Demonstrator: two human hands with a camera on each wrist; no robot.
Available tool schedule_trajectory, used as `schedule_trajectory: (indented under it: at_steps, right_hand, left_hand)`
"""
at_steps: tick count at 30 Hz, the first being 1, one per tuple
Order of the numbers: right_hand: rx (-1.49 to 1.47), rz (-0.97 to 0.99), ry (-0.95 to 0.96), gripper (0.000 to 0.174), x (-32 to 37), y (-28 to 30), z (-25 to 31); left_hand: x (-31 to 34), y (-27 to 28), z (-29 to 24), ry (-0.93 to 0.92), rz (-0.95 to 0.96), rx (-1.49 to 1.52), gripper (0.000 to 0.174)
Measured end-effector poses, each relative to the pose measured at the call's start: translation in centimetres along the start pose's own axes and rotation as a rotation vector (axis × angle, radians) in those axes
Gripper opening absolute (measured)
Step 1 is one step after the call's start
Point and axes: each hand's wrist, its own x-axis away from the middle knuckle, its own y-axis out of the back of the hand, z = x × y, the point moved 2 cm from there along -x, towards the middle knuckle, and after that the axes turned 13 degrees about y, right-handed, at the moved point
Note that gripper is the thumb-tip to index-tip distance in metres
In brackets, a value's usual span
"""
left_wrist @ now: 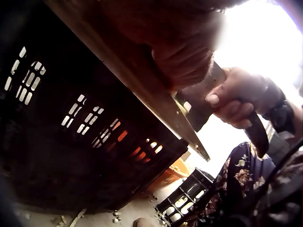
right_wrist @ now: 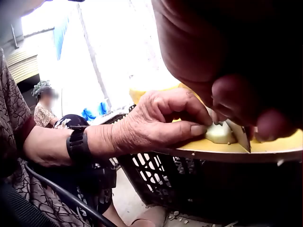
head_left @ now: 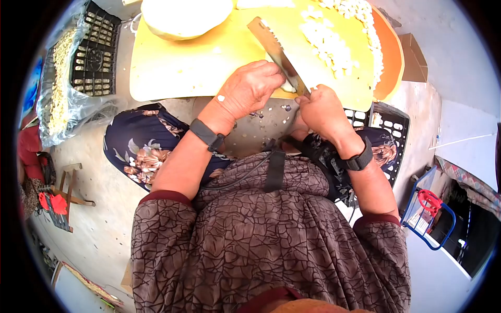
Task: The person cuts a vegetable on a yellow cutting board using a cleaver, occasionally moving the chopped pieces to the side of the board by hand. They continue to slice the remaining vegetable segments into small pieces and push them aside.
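My right hand (head_left: 326,112) grips the knife (head_left: 270,41), whose broad blade slants up and left across the yellow cutting board (head_left: 172,68). In the left wrist view the knife's dark handle (left_wrist: 258,135) sticks out below that fist. My left hand (head_left: 249,87) is close on the blade's left side, at the board's near edge. Its thumb and fingers pinch a pale, wet-looking vegetable piece (right_wrist: 220,134) in the right wrist view, where the blade stands against the piece. My left palm hides part of it from above.
A large pale, rounded vegetable (head_left: 185,18) lies on the board's far left. Chopped pale pieces (head_left: 329,44) spread over its right side, beside an orange basin (head_left: 390,57). Black crates (head_left: 96,47) stand left and under the board. Another person (right_wrist: 46,106) sits in the background.
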Motion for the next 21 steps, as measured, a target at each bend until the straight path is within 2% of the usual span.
schedule_trajectory:
  at_steps: [6,9,18,21]
  right_hand:
    - [0.065,-0.129,0.118,0.029,0.6,0.7,-0.1]
    - [0.153,-0.142,0.179,0.029,1.2,0.8,0.4]
    - [0.22,-0.064,0.15,0.027,1.7,1.3,1.1]
    - [0.255,-0.105,0.195,0.025,1.1,0.6,0.7]
  left_hand:
    - [0.0,0.1,-0.2,-0.011,0.011,-0.027,0.008]
    - [0.0,0.2,-0.1,-0.034,0.0,-0.028,0.008]
    - [-0.1,0.3,-0.3,-0.042,-0.005,-0.065,0.008]
    - [0.0,-0.1,0.0,-0.035,-0.012,-0.053,0.008]
